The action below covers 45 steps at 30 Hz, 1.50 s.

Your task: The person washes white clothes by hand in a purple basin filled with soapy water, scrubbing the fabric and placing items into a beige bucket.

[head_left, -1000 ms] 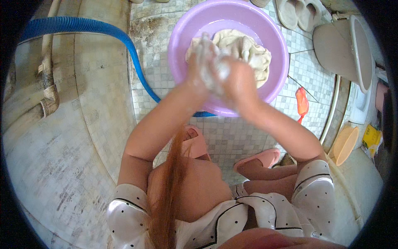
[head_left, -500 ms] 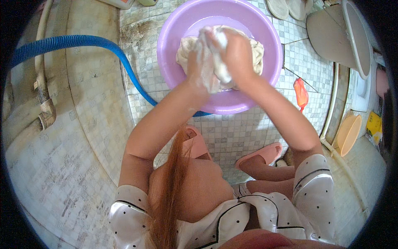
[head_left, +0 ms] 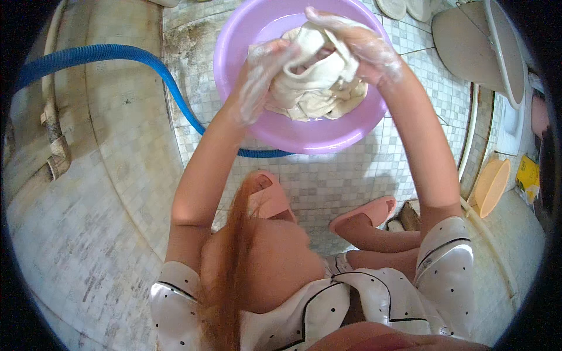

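Observation:
A wet cream-coloured cloth (head_left: 319,82), bunched and folded with a loop-like opening at its top, is raised between my hands over the purple basin (head_left: 328,140). White suds coat both hands. My left hand (head_left: 260,76), somewhat blurred, grips the cloth's left side with its fingers curled at the edge. On the far right side, my right hand (head_left: 366,50) holds the cloth between its long fingers and thumb. Part of the cloth rests lower in the basin, where a little water shows.
A blue ribbed hose (head_left: 134,54) curves from the left and passes under the basin's near side. To the right stand a large grey-beige bucket (head_left: 468,50), a pale pipe (head_left: 471,134) and an orange basin (head_left: 490,186). My feet wear pink slippers (head_left: 374,212) on the tiled floor.
My hands were pressed together around the cloth; they have moved apart, spreading and lifting it. My right forearm has shifted and hides the red-orange object on the floor.

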Each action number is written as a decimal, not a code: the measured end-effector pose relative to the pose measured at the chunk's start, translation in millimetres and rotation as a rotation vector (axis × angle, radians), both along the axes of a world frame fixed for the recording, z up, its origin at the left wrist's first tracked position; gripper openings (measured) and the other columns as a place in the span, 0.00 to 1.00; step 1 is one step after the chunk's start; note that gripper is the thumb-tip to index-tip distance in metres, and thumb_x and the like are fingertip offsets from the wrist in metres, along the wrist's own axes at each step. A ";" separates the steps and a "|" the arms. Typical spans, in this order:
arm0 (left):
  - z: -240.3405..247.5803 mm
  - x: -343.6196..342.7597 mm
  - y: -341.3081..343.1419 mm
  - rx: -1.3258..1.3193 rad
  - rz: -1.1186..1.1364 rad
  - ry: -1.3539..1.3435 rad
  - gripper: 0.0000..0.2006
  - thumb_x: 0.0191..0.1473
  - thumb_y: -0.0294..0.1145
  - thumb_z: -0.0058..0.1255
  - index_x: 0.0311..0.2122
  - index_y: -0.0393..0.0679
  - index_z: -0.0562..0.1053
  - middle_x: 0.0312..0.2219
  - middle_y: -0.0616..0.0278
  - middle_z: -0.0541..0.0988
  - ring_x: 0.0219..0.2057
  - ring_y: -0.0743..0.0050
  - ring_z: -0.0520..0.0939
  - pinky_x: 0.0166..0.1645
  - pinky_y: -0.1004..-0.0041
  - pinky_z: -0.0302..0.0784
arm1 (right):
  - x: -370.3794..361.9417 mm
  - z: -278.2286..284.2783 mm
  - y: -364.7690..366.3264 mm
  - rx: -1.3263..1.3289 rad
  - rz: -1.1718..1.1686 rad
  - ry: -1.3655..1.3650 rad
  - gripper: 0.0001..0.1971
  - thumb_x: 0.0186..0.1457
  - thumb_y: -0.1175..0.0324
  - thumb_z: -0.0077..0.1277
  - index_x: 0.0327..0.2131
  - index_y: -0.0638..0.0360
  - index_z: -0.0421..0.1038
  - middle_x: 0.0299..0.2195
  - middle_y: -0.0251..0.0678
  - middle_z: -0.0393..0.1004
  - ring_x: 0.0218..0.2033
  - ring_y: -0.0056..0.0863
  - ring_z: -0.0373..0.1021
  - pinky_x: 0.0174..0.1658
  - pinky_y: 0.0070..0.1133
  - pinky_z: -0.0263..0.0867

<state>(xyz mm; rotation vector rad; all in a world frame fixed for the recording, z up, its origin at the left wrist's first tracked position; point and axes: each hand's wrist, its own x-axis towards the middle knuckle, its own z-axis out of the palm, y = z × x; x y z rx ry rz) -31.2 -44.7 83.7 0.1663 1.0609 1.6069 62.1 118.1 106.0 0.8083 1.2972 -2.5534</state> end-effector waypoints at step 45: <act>3.3 11.3 -27.6 -0.012 0.190 0.780 0.07 0.53 0.26 0.44 0.38 0.40 0.69 0.34 0.64 0.71 0.37 0.76 0.73 0.43 0.77 0.67 | 47.5 -7.2 2.2 1.163 0.280 0.050 0.15 0.41 0.75 0.49 0.38 0.60 0.64 0.33 0.33 0.66 0.37 0.26 0.65 0.46 0.21 0.61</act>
